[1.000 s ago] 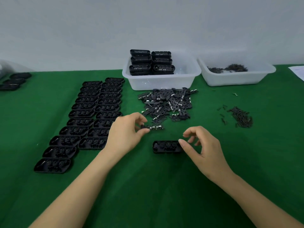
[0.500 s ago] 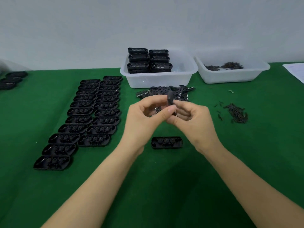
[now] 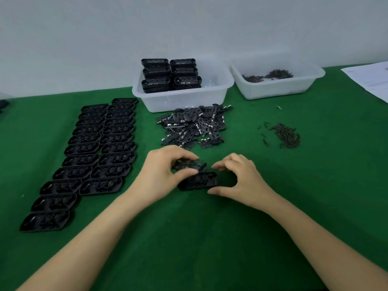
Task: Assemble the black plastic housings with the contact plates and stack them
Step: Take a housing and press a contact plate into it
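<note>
A single black housing (image 3: 198, 181) lies on the green cloth in front of me. My left hand (image 3: 163, 173) pinches a black contact plate (image 3: 189, 164) between thumb and fingers and holds it low over the housing's rear left part. My right hand (image 3: 241, 179) brackets the housing's right end, with the thumb at its front edge and curled fingertips at its rear edge, next to the plate's right tip. The plate is blurred. A loose pile of contact plates (image 3: 195, 127) lies just beyond my hands.
Two long rows of open housings (image 3: 98, 152) cover the cloth on the left. A white bin (image 3: 184, 99) at the back holds stacked assembled housings (image 3: 171, 74). A second white bin (image 3: 277, 87) and a heap of small dark parts (image 3: 285, 135) are on the right. Paper (image 3: 371, 78) lies far right.
Both hands have come down from chest height, where they held the plate together, to the housing on the cloth. The left hand still holds the plate; the right has shifted to the housing's end.
</note>
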The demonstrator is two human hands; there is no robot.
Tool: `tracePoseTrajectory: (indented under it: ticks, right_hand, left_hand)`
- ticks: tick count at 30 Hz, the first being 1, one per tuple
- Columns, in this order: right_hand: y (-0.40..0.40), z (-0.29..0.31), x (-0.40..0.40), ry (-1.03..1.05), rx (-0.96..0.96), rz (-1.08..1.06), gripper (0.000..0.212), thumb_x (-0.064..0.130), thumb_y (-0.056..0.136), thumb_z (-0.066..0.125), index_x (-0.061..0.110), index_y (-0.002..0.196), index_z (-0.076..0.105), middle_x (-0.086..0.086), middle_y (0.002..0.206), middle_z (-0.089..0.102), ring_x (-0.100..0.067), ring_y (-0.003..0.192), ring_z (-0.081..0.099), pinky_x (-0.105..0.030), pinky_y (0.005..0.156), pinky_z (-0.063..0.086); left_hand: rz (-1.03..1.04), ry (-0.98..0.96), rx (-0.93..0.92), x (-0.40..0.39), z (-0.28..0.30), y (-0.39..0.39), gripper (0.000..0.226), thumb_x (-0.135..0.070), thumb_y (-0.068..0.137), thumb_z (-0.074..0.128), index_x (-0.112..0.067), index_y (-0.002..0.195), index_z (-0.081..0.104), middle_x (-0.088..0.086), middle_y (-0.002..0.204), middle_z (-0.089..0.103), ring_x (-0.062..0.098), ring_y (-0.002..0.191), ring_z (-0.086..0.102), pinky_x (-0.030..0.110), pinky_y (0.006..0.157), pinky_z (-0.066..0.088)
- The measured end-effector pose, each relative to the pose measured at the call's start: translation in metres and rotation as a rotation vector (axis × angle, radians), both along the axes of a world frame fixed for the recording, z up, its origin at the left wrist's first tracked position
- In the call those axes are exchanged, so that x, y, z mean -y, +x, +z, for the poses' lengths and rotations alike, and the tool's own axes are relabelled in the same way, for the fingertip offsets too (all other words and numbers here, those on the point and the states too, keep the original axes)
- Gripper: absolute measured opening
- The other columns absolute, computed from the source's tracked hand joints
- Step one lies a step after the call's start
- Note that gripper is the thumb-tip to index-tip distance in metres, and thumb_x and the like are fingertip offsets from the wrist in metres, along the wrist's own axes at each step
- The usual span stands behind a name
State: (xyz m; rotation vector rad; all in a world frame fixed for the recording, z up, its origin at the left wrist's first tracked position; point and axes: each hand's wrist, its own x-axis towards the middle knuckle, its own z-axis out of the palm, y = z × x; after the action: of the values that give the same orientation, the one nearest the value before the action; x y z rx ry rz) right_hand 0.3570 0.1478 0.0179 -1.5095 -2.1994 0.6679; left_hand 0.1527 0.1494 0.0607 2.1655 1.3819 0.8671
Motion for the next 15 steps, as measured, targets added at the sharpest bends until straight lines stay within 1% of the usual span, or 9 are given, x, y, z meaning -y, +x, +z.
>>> tracePoseTrajectory:
  ticks: [2, 5, 10, 15]
  right_hand:
    - [-0.002, -0.004, -0.001, 0.078, 0.031, -0.012, 0.056, 0.061, 0.066, 0.065, 0.028, 0.111, 0.059, 0.015, 0.097, 0.045, -0.003, 0.097, 0.039, -0.022, 0.084, 0.022]
    - [-0.003, -0.008, 0.000, 0.127, 0.013, -0.030, 0.048, 0.056, 0.068, 0.067, 0.026, 0.105, 0.063, 0.016, 0.093, 0.046, -0.002, 0.092, 0.038, -0.022, 0.080, 0.022]
    - [-0.003, -0.009, 0.000, 0.149, -0.006, -0.028, 0.047, 0.055, 0.068, 0.069, 0.024, 0.102, 0.064, 0.016, 0.091, 0.046, -0.002, 0.089, 0.038, -0.023, 0.081, 0.023]
    - [-0.004, -0.007, 0.001, 0.159, 0.006, -0.018, 0.048, 0.053, 0.067, 0.070, 0.021, 0.101, 0.066, 0.014, 0.089, 0.046, -0.005, 0.087, 0.040, -0.024, 0.079, 0.025]
  left_hand:
    - [-0.093, 0.049, -0.129, -0.002, -0.005, 0.004, 0.025, -0.013, 0.070, 0.079, -0.013, 0.095, 0.072, -0.002, 0.093, 0.068, 0.009, 0.087, 0.061, 0.013, 0.082, 0.043]
    - [-0.167, 0.033, -0.249, -0.003, -0.009, 0.010, 0.026, -0.012, 0.074, 0.076, -0.010, 0.100, 0.071, 0.001, 0.098, 0.064, 0.013, 0.091, 0.060, 0.012, 0.085, 0.039]
    - [-0.197, 0.041, -0.328, -0.006, -0.008, 0.016, 0.026, -0.013, 0.077, 0.073, -0.012, 0.103, 0.070, 0.002, 0.098, 0.064, 0.017, 0.092, 0.059, 0.020, 0.084, 0.041]
    - [-0.203, -0.004, -0.409, -0.015, -0.005, 0.027, 0.027, -0.021, 0.076, 0.075, -0.016, 0.102, 0.070, 0.001, 0.099, 0.065, 0.016, 0.095, 0.058, 0.027, 0.086, 0.043]
